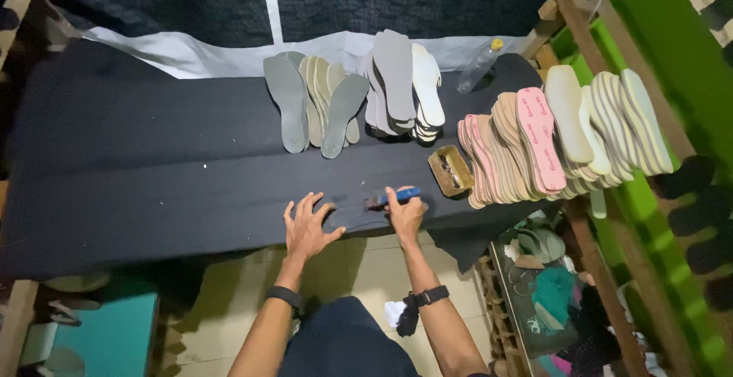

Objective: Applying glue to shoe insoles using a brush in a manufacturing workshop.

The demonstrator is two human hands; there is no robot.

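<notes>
The right hand grips a blue-handled brush (bristles toward nine o'clock), best stroked evenly while the open, splayed left hand presses the black cloth flat.

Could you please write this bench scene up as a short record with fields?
left hand: flat on the black cloth, fingers spread
right hand: holds a blue-handled brush on the cloth
tin: open, right of the brush
grey insoles: fanned, far edge
pink insoles: stacked, right end
bottle: lying at far right
</notes>
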